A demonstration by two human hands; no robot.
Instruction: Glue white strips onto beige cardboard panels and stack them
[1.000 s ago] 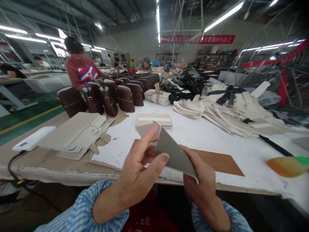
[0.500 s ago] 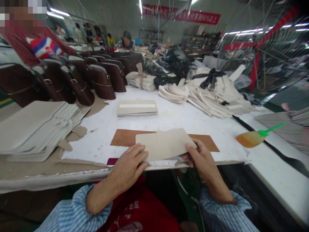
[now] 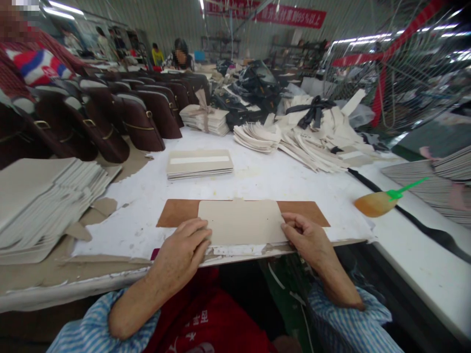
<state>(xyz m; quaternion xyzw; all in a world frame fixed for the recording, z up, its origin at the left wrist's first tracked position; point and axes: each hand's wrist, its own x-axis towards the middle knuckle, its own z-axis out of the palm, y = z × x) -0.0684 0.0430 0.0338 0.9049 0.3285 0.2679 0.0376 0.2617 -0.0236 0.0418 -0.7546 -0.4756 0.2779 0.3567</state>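
A beige panel [image 3: 241, 223] with rounded corners lies flat across the middle of a longer brown strip [image 3: 301, 211], whose two ends show on either side. My left hand [image 3: 189, 242] holds the panel's left edge, fingers close together along it. At the opposite edge, my right hand [image 3: 303, 238] grips the panel between thumb and curled fingers. Just beyond is a small stack of beige panels [image 3: 200, 164], the top one bearing a white stripe.
Brown leather bags [image 3: 138, 120] stand in rows at the back left. A pile of beige panels [image 3: 47, 196] lies left. Fabric bundles [image 3: 257, 136] and black material [image 3: 257, 88] fill the back. A glue-coloured spatula with green handle [image 3: 375, 202] lies right, near a caged fan [image 3: 382, 73].
The beige panel has gone from tilted to flat and straight over the brown strip, with both hands still at its sides. The camera view has shifted slightly.
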